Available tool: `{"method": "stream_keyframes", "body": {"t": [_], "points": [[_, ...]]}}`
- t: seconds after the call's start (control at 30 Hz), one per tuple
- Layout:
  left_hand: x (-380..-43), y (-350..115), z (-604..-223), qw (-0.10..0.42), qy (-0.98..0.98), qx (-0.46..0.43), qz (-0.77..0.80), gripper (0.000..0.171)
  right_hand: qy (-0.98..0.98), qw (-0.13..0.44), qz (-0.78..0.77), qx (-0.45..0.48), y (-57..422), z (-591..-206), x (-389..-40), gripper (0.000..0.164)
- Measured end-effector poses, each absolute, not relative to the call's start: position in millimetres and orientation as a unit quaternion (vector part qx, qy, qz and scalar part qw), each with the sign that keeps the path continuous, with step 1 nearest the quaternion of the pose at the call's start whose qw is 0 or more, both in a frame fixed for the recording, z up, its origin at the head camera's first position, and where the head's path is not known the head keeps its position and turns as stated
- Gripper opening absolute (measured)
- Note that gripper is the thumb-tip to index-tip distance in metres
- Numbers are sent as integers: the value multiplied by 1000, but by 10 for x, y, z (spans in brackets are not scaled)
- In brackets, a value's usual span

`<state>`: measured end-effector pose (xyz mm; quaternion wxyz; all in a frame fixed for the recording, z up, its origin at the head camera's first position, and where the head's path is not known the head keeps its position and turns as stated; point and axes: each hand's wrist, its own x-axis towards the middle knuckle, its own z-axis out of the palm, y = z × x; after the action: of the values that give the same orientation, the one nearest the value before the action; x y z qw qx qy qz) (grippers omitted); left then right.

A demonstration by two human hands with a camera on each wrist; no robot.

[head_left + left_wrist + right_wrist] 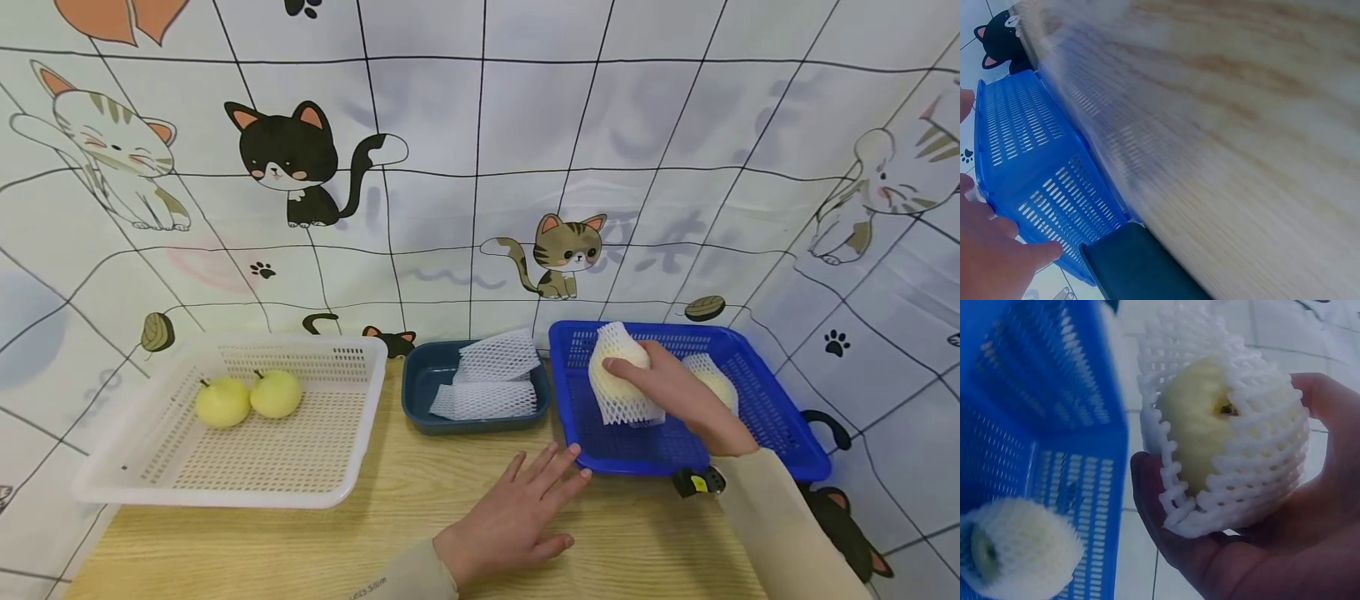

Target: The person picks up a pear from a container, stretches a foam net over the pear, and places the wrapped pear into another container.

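Note:
My right hand grips a pale yellow pear in a white foam net sleeve, over the blue basket. The sleeve's mouth gapes, and one end of the fruit shows in the right wrist view. Another netted pear lies in the blue basket, partly behind that hand. With its fingers spread, my left hand is low over the wooden table, in front of the dark teal tray; touching cannot be told. White net sleeves lie in the tray.
At the left a white basket holds two bare yellow pears. The teal tray stands between the two baskets. Behind everything hangs a cat-printed sheet, which also covers the sides.

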<state>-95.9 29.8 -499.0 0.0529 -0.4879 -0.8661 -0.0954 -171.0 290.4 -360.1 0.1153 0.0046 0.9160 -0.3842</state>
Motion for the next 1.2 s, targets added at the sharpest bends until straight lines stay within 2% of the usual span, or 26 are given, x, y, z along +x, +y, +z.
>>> {"method": "stream_keyframes", "body": {"t": [0.2,0.5,1.2], "points": [[-949,307,-5017,63,-868,-485,-91,83,941,152,-301,20,2928,-3677,-2032,107],[-936,279,-5026,89,-871,-477,-80,84,954,171,-248,-3,2767,-3878,-2345,101],[-955,270,-4994,62,-877,-470,-77,87,974,189,-124,16,2602,-4264,-2485,84]]}}
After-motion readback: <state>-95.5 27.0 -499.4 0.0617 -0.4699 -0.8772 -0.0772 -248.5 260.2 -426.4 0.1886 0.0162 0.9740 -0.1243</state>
